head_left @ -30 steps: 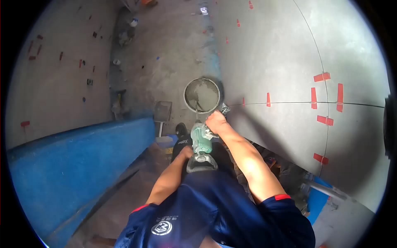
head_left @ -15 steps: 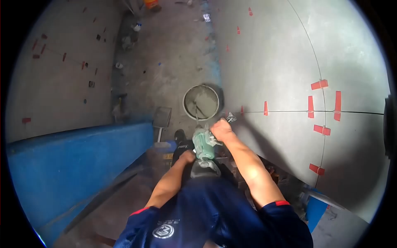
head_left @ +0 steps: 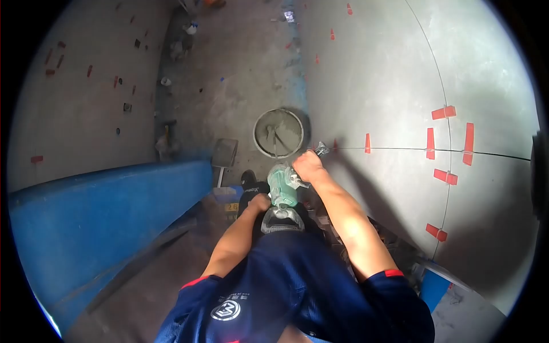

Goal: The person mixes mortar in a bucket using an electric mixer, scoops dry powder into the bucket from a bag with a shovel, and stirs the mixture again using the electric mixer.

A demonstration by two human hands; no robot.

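Observation:
A green, mortar-splashed handheld electric mixer [head_left: 282, 188] stands in front of my body, its black frame handle close to my shirt. My right hand [head_left: 309, 166] is closed around the handle on the mixer's right side. At its left side my left hand [head_left: 261, 202] is curled closed against the tool; the grip inside those fingers is mostly hidden. The mixer's shaft reaches into a round bucket [head_left: 255, 137] on the floor. Grey wet mortar [head_left: 286, 127] lies in the bucket around the shaft, and the paddle end is hidden in it.
Right of the bucket rises a large grey tiled wall [head_left: 389, 86] with red levelling wedges [head_left: 430, 143] along its joints. A blue panel [head_left: 114, 211] stands at left. Another tiled wall [head_left: 86, 114] lies beyond it. A flat tool [head_left: 225, 153] rests by my foot [head_left: 249, 178].
The mixer and both hands sit slightly higher in view, and the black frame handle shows more fully. The mortar's surface around the shaft looks different. Both hands keep their hold.

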